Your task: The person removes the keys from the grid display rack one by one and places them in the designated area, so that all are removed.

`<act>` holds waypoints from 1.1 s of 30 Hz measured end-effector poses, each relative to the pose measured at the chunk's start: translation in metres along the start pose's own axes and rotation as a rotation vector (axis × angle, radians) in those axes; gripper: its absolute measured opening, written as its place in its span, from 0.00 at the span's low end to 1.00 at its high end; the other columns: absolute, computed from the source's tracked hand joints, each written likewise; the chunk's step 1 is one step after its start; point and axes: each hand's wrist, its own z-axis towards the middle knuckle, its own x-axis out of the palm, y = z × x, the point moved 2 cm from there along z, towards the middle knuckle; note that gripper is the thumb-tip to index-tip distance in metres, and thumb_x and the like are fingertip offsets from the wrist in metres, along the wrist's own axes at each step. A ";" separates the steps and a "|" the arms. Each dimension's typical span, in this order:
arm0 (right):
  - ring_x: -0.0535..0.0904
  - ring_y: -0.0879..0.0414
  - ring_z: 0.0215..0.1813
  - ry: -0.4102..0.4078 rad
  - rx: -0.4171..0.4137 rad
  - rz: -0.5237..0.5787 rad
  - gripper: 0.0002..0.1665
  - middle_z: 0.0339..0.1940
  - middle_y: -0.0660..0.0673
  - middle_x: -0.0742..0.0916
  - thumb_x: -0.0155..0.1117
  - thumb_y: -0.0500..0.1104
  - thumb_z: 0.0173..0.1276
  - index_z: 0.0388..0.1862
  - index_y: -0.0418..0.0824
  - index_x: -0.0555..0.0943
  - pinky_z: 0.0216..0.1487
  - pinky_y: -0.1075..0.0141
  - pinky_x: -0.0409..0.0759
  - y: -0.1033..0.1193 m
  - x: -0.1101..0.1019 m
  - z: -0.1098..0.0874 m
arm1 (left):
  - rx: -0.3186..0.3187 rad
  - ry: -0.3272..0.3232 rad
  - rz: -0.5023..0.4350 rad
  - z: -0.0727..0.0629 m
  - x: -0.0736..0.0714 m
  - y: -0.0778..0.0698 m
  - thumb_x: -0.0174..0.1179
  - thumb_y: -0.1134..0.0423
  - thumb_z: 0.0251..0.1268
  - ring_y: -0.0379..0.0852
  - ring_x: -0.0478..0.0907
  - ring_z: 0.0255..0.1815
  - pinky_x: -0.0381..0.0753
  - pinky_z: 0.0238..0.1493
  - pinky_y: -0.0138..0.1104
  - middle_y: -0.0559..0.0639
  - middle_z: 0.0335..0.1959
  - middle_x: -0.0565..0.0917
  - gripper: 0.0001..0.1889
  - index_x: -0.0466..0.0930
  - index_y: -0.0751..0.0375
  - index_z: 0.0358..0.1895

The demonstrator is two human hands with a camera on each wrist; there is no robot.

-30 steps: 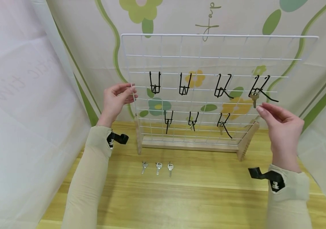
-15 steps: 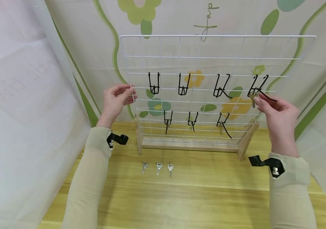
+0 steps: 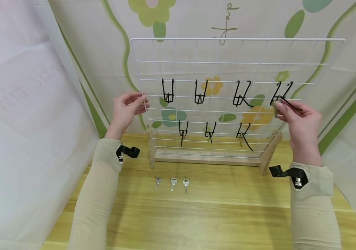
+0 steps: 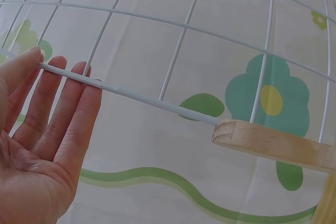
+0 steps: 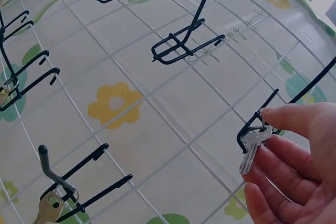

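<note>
Shift: right hand point(image 3: 304, 123) has risen and edged left along the grid point(image 3: 178, 38) over the last second, its thumb now over the top of a key; left hand point(image 3: 127, 107) has stayed put.
Left hand: thumb and fingers pinch the grid's left edge wire, above its wooden foot point(image 4: 273, 137).
Upper hooks point(image 3: 200, 99): the first three on the grid, counting from its left, show no key; these look like the places left.
Loose keys point(image 3: 173, 184): three in a row on the table point(image 3: 215, 222), before the grid's left half; as many as the bare hooks.
Lower keys point(image 5: 50, 209): one on each of the three hooks low on the grid, so that row looks done.
Held key point(image 5: 253, 148): at the upper hook farthest right on the grid; whether its ring is on the hook, I cannot tell, so this one seems nearly or just done.
Right hand: pinches the held key near its top, at the grid's right side.
</note>
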 end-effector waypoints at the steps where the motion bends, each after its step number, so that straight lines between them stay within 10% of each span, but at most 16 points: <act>1: 0.89 0.54 0.37 -0.002 0.007 -0.007 0.24 0.42 0.41 0.89 0.84 0.32 0.51 0.47 0.27 0.87 0.35 0.69 0.87 0.000 0.000 0.000 | 0.000 0.000 -0.001 0.000 0.000 0.000 0.69 0.62 0.68 0.51 0.89 0.38 0.89 0.42 0.38 0.62 0.42 0.88 0.16 0.84 0.72 0.51; 33: 0.89 0.54 0.39 -0.019 -0.043 -0.070 0.17 0.40 0.42 0.90 0.78 0.34 0.60 0.46 0.28 0.87 0.35 0.72 0.86 0.003 0.002 -0.002 | -0.011 -0.006 0.026 -0.002 -0.002 0.000 0.69 0.60 0.68 0.52 0.89 0.39 0.89 0.42 0.39 0.61 0.42 0.88 0.14 0.86 0.67 0.50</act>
